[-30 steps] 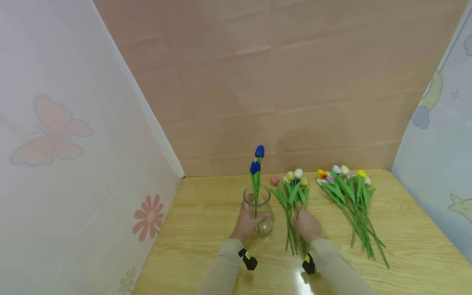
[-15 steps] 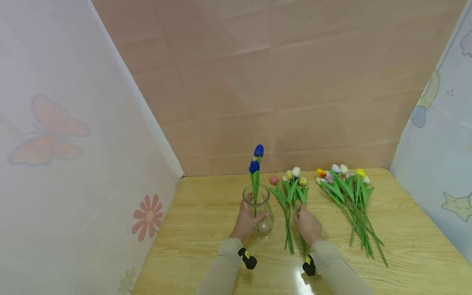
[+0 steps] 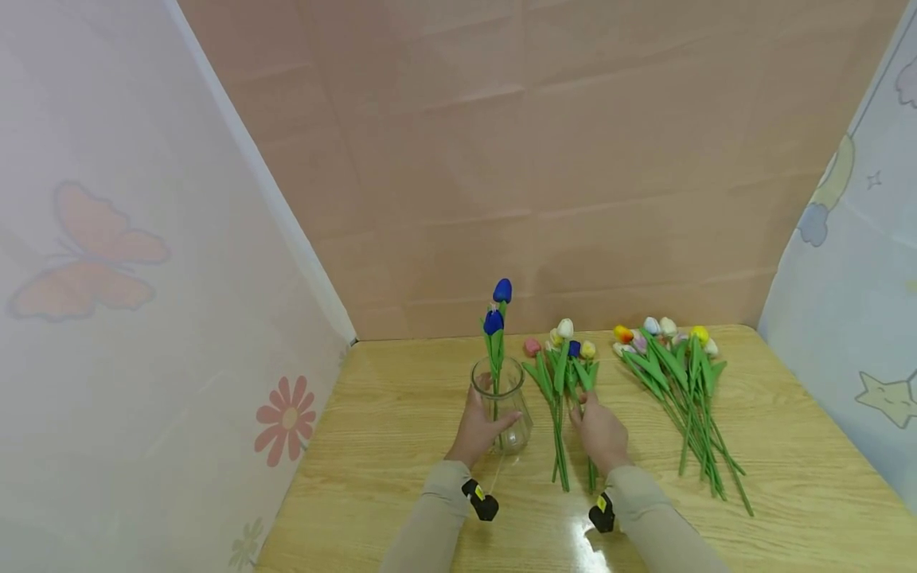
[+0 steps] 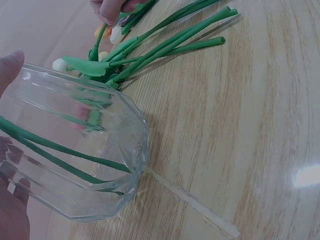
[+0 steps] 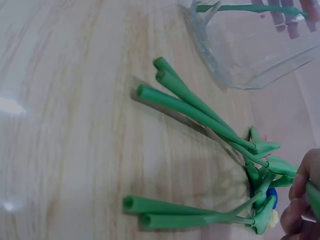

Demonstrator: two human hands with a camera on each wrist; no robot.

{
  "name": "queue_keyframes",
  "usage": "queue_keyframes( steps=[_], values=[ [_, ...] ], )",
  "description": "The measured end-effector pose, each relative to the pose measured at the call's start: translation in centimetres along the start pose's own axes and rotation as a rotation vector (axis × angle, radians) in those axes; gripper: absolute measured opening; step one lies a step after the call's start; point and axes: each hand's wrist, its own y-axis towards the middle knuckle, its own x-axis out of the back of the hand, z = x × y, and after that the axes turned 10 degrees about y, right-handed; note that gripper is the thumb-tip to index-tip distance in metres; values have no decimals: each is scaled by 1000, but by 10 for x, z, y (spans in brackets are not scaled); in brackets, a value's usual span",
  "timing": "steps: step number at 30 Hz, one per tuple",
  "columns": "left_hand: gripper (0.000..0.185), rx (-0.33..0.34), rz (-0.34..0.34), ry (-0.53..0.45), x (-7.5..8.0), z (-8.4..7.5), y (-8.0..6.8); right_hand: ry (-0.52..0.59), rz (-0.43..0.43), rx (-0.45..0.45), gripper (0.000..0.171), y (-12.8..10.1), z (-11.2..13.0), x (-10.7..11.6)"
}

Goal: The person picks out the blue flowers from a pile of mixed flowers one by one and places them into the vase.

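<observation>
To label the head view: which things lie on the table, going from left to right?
Vase with blue tulips, held by the left hand → middle tulip bunch, under the right hand → right tulip bunch.

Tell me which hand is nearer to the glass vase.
Left. The left hand grips the glass vase by its side; the right hand is apart from it, on the small tulip bunch lying beside the vase.

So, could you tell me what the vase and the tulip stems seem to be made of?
The vase looks like clear faceted glass: the stems and the left hand show through it. The stems look artificial, probably matt foam or plastic: uniform green, with hollow cut ends.
</observation>
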Motion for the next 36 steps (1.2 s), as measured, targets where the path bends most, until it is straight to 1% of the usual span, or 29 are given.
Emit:
queue_keyframes(
  steps=[3,6,10,15,19,22,24,27,30,33,36],
  values=[
    [90,13,6,-6,0,0,0,2,-26,18,26,0,0,2],
    [91,13,7,-10,1,0,-1,-5,-48,40,25,0,-1,4],
    [93,1,5,-22,0,0,0,11,-48,43,25,1,-2,6],
    [93,-1,2,-37,0,2,0,0,0,22,26,0,-3,5],
    [92,-4,-3,-39,-2,4,1,-24,39,16,24,-2,-6,1],
    [91,-8,-8,-43,-3,5,2,-42,76,-9,23,-2,-8,-1],
    [91,-16,-11,-45,-3,5,3,-62,105,-32,27,-1,-8,-3],
    [92,-29,-11,-46,-3,5,3,-91,123,-45,34,1,-6,-5],
    [92,-34,-12,-42,-3,4,3,-118,81,10,44,2,0,-8],
    [92,-25,-13,-35,-3,4,3,-131,52,89,32,3,7,-12],
    [92,-18,-16,-26,-3,4,2,-195,51,157,23,1,13,-19]
  ],
)
